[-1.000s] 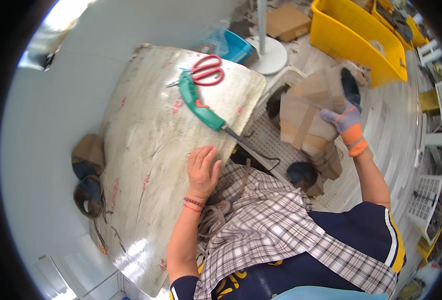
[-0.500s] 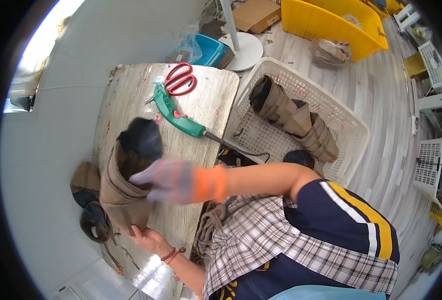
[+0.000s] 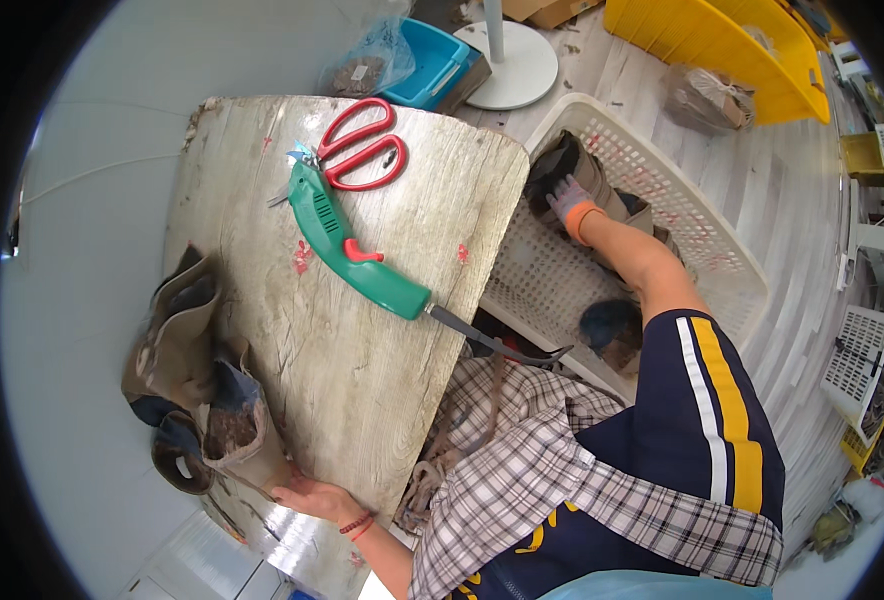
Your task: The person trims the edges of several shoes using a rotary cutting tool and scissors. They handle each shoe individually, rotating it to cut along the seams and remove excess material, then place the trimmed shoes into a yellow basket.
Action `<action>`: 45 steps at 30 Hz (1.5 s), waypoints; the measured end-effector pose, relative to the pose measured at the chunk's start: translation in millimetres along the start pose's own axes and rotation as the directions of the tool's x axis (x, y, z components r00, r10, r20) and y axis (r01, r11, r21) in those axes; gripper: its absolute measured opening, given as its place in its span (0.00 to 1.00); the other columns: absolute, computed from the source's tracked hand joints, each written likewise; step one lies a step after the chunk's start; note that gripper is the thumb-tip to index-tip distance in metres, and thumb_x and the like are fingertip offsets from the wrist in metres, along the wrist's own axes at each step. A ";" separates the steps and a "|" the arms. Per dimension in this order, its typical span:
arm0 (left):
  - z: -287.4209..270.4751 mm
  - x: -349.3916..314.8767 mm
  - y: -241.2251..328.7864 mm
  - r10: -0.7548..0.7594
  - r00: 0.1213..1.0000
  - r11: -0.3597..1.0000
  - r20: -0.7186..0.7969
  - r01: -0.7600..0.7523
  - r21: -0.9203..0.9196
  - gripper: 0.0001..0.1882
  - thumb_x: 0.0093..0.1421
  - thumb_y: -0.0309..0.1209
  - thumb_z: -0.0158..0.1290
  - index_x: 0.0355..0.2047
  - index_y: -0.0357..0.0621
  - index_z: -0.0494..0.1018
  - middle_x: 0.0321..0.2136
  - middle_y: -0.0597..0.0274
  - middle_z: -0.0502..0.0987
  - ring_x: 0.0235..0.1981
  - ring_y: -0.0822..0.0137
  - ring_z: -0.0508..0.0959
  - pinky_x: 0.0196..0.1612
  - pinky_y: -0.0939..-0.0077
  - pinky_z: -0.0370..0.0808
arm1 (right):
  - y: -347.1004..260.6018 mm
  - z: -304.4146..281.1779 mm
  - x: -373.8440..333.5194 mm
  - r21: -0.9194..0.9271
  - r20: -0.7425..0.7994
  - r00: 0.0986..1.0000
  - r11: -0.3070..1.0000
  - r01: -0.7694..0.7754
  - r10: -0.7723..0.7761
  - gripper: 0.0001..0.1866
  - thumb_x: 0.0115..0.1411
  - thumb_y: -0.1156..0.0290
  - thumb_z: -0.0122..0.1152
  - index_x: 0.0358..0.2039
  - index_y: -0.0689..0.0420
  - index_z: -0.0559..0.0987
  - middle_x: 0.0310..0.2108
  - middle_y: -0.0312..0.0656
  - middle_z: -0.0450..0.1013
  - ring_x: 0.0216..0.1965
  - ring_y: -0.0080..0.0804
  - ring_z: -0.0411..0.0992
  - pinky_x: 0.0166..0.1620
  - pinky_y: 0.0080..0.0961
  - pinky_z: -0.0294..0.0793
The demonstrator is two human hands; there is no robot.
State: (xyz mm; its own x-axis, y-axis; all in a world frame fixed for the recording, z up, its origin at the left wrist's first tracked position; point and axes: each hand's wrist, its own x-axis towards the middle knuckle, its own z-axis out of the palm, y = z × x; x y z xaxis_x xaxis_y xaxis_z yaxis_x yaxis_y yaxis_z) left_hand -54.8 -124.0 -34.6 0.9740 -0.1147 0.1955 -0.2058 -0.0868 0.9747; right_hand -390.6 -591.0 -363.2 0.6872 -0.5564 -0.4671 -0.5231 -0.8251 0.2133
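On the left of the table, my bare left hand (image 3: 312, 497) has its fingers closed on the lower edge of a brown boot shaft (image 3: 267, 440) with a dark, fuzzy lining. Beside it, against the wall, stands a second brown shaft (image 3: 177, 350); a dark rolled piece (image 3: 182, 455) lies below. My right hand (image 3: 569, 202), in a grey glove with an orange cuff, is inside the white basket (image 3: 697, 150). Its fingers are apart and touch the dark mouth of another shaft (image 3: 554, 165). My palm is hidden there.
Red-handled scissors (image 3: 362, 150) and a green corded hand tool (image 3: 342, 250) lie on the wooden table (image 3: 382, 380). Its cord crosses the near edge. A blue bin (image 3: 427, 60), a white pole base (image 3: 512, 65) and a yellow tub (image 3: 722, 50) stand beyond.
My right hand has moved from the shaft on the table across to the basket. The shaft at my left hand has tipped lower, and another now stands behind it. My view has shifted.
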 end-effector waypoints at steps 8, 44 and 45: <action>-4.6 -5.7 -5.9 0.023 0.999 0.998 0.027 -0.024 0.059 0.34 0.64 0.49 0.43 0.60 0.34 0.54 0.59 0.52 0.58 0.58 0.57 0.62 0.61 0.57 0.59 | 10.4 -7.4 -54.5 -0.023 0.293 0.945 0.987 0.160 -0.146 0.09 0.53 0.71 0.56 0.33 0.55 0.83 0.35 0.45 0.77 0.35 0.41 0.76 0.37 0.37 0.73; -18.5 22.0 -78.8 0.107 0.985 0.960 -0.134 -0.137 -0.242 0.24 0.66 0.37 0.42 0.55 0.32 0.55 0.51 0.49 0.66 0.48 0.58 0.69 0.51 0.61 0.67 | 17.6 -264.9 -136.0 0.860 -0.501 0.583 0.446 0.249 0.640 0.19 0.58 0.52 0.53 0.31 0.57 0.77 0.24 0.47 0.74 0.28 0.45 0.74 0.32 0.34 0.71; -17.7 19.0 -72.5 0.078 0.987 0.976 -0.141 -0.105 -0.191 0.21 0.66 0.35 0.42 0.53 0.31 0.56 0.51 0.48 0.66 0.47 0.59 0.70 0.52 0.62 0.67 | 27.2 -202.4 -112.8 0.873 -0.239 0.730 0.471 -0.127 0.640 0.21 0.56 0.50 0.53 0.34 0.57 0.76 0.31 0.52 0.75 0.35 0.52 0.74 0.39 0.40 0.72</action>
State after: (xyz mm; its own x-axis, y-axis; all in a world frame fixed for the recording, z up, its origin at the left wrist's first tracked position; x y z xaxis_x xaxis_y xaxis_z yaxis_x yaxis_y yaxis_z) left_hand -19.7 -102.4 -99.6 0.9585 0.0200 0.2843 -0.2847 0.1165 0.9515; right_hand -380.3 -570.5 -131.0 0.2877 -0.9577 0.0004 -0.7735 -0.2326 -0.5896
